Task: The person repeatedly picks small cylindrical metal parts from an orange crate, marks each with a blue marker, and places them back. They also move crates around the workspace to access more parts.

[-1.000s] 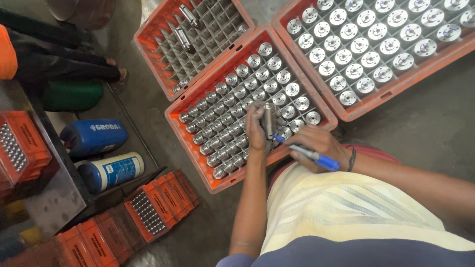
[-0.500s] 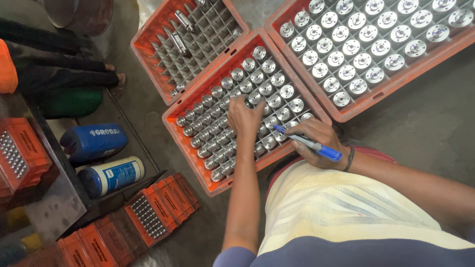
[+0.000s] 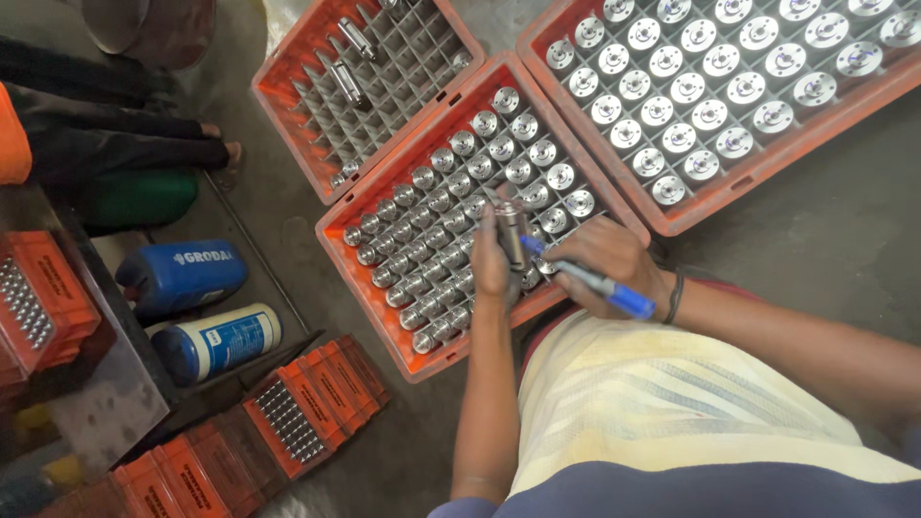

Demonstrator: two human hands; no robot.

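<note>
1. Your left hand is closed around a metal pin, a slim silver cylinder, and holds it upright above the middle crate, just over the near rows of parts.
2. Your right hand is wrapped around a blue marker; its tip points left at the pin's shaft, touching it or nearly so. Which one cannot be told from this view.
3. The middle crate is orange with a grid of cells, nearly all filled with flanged metal parts standing on end.
4. The far-left crate has mostly open cells, with a few pins lying loose across the dividers. The far-right crate holds wider-flanged parts, one per cell.
5. Left of you stand a blue can, a white-and-blue can and stacked small orange boxes. Another person's legs lie at the far left.
6. Risks, as a judgement: the pin is smooth and gripped by its lower end only, so marker pressure could tip or twist it out of your fingers and drop it onto the packed parts below, dinging flanges. A slipping tip could smear the mark or ink your fingers.
</note>
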